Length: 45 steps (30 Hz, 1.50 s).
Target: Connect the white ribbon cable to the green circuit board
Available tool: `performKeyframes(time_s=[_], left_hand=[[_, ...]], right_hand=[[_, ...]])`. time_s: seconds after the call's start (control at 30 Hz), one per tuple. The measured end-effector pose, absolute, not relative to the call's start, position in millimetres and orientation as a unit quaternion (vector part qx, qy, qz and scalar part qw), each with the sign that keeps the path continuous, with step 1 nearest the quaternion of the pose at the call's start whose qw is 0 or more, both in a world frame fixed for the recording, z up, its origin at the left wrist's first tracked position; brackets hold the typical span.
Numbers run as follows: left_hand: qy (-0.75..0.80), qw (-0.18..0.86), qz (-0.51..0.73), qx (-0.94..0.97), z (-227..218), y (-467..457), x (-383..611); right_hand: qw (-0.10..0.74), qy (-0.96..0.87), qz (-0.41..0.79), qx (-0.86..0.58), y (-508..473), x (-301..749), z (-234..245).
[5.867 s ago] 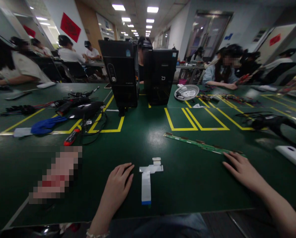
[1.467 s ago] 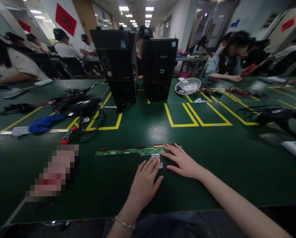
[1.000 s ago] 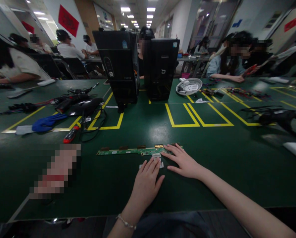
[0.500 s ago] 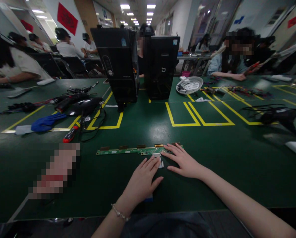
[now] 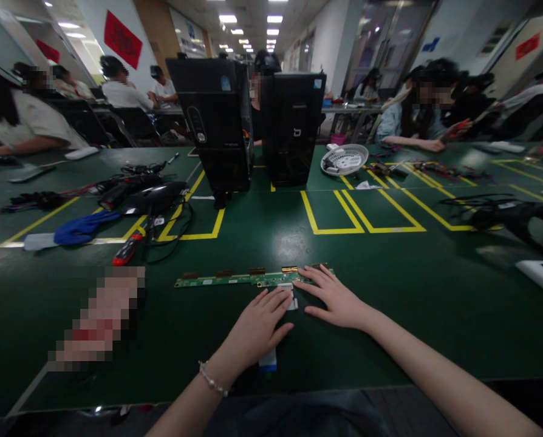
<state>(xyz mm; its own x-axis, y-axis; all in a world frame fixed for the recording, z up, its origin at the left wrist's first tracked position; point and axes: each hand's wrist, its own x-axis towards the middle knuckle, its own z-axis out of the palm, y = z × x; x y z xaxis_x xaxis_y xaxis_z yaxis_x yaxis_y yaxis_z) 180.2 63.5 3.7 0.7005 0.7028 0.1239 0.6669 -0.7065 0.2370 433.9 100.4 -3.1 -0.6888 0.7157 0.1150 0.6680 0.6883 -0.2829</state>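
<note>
A long narrow green circuit board (image 5: 235, 278) lies flat on the green table (image 5: 390, 291) in front of me. A white flat ribbon cable (image 5: 268, 360) runs from the board's edge toward me, its blue-tipped end showing below my left hand. My left hand (image 5: 256, 328) lies flat on the cable with its fingers stretched out, the fingertips at the cable's end by the board. My right hand (image 5: 335, 297) rests flat and spread on the board's right end.
Two black computer towers (image 5: 221, 121) stand at mid-table. At left lie a red-handled screwdriver (image 5: 124, 250), a blue cloth (image 5: 82, 226) and black tools with cables (image 5: 148, 197). A white fan grille (image 5: 344, 159) sits farther back. Other people sit around the tables.
Earlier the board lay at the right and the cable lay apart from it; now the board is in front of me, meeting the cable. In the last second my left arm swung leftward, uncovering the cable's blue end.
</note>
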Motion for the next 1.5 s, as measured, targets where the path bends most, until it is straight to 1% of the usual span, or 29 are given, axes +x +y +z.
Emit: performKeyframes(time_s=[0.33, 0.53, 0.73, 0.87, 0.93, 1.1, 1.5], left_hand=[[0.399, 0.095, 0.129, 0.903, 4, 59, 188], [0.418, 0.089, 0.175, 0.887, 13, 60, 183], [0.480, 0.071, 0.196, 0.852, 20, 56, 151], [0.511, 0.041, 0.197, 0.836, 8, 45, 117], [0.520, 0.027, 0.199, 0.830, -2, 40, 102], [0.537, 0.009, 0.212, 0.816, -18, 37, 86], [0.552, 0.028, 0.198, 0.810, -15, 40, 92]], right_hand=[[0.112, -0.911, 0.107, -0.382, 100, 433, -2], [0.139, -0.906, 0.106, -0.386, 103, 433, -5], [0.176, -0.905, 0.079, -0.380, 105, 437, 4], [0.210, -0.899, 0.075, -0.377, 103, 438, 10], [0.215, -0.897, 0.064, -0.380, 102, 438, 11], [0.192, -0.884, 0.020, -0.427, 102, 440, 10], [0.126, -0.876, 0.013, -0.466, 102, 444, -5]])
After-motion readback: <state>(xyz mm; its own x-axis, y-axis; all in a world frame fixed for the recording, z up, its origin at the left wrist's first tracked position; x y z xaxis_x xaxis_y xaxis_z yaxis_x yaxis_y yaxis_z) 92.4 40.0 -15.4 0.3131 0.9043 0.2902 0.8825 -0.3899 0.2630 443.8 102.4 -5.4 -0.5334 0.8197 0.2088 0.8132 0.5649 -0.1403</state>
